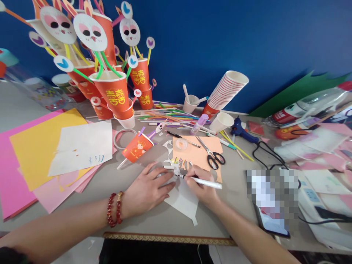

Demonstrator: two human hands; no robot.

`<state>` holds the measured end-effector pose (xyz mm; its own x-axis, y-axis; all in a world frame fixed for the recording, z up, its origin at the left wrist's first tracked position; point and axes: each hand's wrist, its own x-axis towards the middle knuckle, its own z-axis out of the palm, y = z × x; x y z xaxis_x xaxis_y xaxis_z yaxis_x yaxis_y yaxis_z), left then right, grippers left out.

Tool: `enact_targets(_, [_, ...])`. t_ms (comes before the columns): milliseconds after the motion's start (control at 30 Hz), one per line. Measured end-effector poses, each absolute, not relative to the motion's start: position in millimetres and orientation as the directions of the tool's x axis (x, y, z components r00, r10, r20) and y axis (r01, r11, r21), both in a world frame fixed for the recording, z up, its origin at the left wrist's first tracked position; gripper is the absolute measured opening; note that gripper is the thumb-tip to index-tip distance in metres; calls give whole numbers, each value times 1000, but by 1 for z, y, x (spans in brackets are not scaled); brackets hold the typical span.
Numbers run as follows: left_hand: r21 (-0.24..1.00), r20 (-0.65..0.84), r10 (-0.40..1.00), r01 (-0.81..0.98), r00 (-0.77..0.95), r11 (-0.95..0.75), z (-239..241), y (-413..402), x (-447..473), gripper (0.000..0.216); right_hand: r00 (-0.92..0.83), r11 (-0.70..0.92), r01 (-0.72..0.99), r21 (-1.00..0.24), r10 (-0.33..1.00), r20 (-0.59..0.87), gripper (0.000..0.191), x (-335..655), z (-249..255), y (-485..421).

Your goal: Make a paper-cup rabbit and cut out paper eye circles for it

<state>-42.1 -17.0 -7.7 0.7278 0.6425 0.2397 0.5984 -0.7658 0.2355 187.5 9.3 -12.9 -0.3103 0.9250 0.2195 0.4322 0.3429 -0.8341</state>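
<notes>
A white marker pen (206, 182) is gripped in my right hand (200, 183), its tip down on a small white paper piece near the middle of the table. My left hand (150, 187) lies flat with fingers stretched toward that piece, the fingertips at its left side. Beneath both hands spreads a white paper sheet (181, 200) with an irregular edge. Small cut-out paper shapes (183, 163) lie just beyond my fingers, partly on an orange paper sheet (213, 143). Scissors (211, 154) with black handles rest on that sheet, beside a black pen (173, 134).
Red paper cups with rabbit faces (112, 90) stand at the back left. Coloured paper sheets (30, 146) lie at the left. A cup stack (227, 90) leans at the back. A blue glue gun (243, 130), a phone (275, 223) and a bottle (305, 104) occupy the right.
</notes>
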Motion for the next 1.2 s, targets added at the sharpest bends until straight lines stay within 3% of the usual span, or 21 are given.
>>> enact_targets(533, [232,237,643,600,728,-765,-6,-17,-42,31,-293,330,516,-790,935,199,16,185,-12,10])
enact_targets(933, [236,243,639,594,730,-769,-7,-17,-43,30,-265,325,448,-833,938,223,18,185,-10,10])
enact_targets(1200, [226,252,640,599,726,-768,-6,-16,-42,29,-371,354,462,-813,910,185,15,186,-10,9])
